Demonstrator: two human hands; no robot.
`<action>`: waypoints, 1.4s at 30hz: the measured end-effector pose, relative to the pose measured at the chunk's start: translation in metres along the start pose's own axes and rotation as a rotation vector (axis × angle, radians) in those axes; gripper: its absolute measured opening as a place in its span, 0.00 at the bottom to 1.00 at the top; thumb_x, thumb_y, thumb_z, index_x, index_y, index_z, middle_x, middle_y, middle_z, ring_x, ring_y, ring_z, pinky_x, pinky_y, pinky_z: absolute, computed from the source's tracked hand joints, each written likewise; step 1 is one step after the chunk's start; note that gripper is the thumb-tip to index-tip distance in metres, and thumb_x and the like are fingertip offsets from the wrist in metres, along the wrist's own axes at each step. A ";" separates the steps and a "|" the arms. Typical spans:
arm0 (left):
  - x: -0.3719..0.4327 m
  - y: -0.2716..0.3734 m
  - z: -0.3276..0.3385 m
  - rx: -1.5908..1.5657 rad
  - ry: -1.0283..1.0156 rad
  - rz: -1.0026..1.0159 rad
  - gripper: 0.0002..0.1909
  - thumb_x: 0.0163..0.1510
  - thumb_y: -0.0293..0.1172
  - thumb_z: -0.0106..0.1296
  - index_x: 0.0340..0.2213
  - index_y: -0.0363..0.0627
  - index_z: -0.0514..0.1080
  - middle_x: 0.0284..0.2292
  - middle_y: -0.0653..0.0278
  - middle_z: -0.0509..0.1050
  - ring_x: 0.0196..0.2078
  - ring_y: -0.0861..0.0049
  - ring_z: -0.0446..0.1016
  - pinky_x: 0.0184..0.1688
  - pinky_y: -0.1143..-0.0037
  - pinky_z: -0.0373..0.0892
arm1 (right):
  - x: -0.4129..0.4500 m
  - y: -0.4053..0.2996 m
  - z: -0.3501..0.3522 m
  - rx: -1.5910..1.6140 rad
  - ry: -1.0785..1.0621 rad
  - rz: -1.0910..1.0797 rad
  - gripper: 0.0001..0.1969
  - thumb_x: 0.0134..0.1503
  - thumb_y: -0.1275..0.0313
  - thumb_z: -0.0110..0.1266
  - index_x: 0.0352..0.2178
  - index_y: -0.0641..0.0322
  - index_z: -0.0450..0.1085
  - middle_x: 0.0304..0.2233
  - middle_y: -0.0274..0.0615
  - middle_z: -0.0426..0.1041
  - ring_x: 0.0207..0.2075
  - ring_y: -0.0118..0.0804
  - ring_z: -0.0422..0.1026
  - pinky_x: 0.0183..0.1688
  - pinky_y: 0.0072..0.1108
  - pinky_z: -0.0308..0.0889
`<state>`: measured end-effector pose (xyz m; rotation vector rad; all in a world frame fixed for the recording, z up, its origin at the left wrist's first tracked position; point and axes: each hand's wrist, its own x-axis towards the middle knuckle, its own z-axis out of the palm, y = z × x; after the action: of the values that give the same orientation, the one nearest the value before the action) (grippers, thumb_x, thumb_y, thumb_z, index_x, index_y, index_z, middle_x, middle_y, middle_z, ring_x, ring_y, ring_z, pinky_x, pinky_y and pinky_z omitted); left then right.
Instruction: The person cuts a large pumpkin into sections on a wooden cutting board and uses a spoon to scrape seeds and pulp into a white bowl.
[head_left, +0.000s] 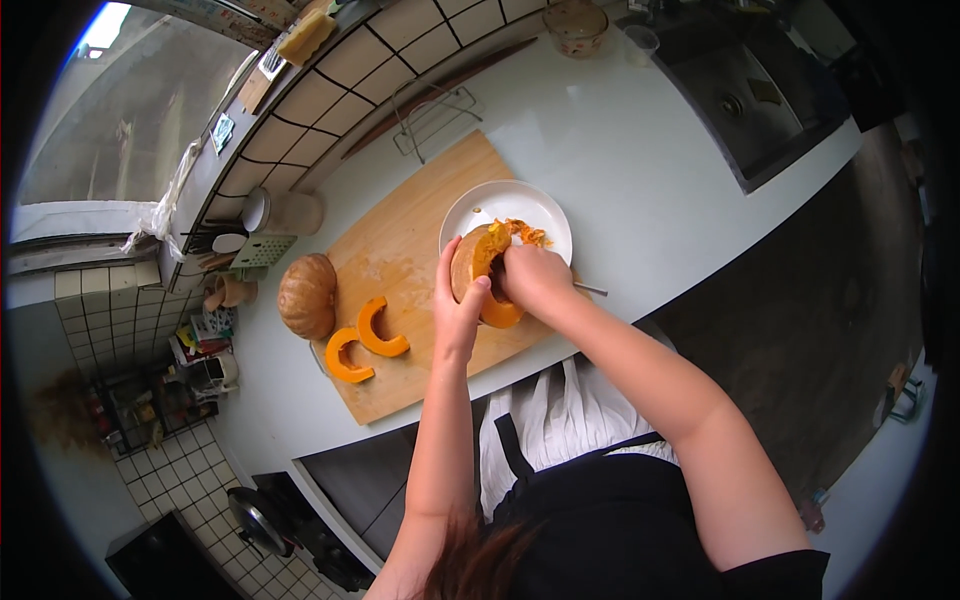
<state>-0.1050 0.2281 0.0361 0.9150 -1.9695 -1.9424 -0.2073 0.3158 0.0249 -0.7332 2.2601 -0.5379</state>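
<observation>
My left hand (459, 304) grips a cut pumpkin piece (466, 274) by its rind, thumb along the cut edge. The piece is tilted above the near side of a white plate (457, 210). Fingers of my right hand (536, 276) reach into its hollow and are hidden there, so I cannot tell what they hold. Stringy orange pulp (529, 234) lies on the plate, with a seed beside it. Two curved pumpkin slices (382, 330) rest on the wooden cutting board (420, 202). A larger pumpkin piece (307, 296), rind up, sits at the board's left edge.
A metal handle (592, 289) sticks out past my right forearm; its other end is hidden. Behind the board stands a wire rack (435, 116). A glass bowl (576, 30) and a sink (739, 105) are at the far right. Utensil holders (289, 212) line the tiled wall.
</observation>
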 end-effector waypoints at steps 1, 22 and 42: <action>0.000 0.000 -0.001 -0.001 0.000 -0.001 0.33 0.44 0.34 0.48 0.53 0.48 0.54 0.49 0.56 0.60 0.49 0.70 0.63 0.47 0.73 0.63 | 0.002 0.004 0.000 -0.001 0.000 0.001 0.11 0.49 0.66 0.45 0.23 0.61 0.71 0.25 0.48 0.73 0.27 0.46 0.73 0.30 0.31 0.69; 0.010 0.001 -0.036 -0.335 -0.153 -0.153 0.37 0.43 0.42 0.46 0.55 0.47 0.50 0.51 0.54 0.57 0.53 0.67 0.60 0.51 0.71 0.60 | -0.015 0.000 -0.039 0.295 -0.215 -0.371 0.17 0.52 0.59 0.46 0.20 0.63 0.66 0.17 0.43 0.68 0.20 0.39 0.66 0.25 0.27 0.61; 0.002 0.015 -0.032 -0.401 -0.054 -0.266 0.32 0.45 0.50 0.45 0.48 0.42 0.58 0.46 0.59 0.65 0.49 0.69 0.64 0.50 0.71 0.61 | -0.021 0.009 -0.046 0.078 0.001 -0.371 0.15 0.52 0.60 0.43 0.23 0.59 0.69 0.21 0.42 0.72 0.26 0.43 0.72 0.27 0.31 0.66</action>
<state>-0.0923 0.1993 0.0527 1.0590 -1.4543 -2.4098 -0.2308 0.3430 0.0611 -1.1200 2.0980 -0.7947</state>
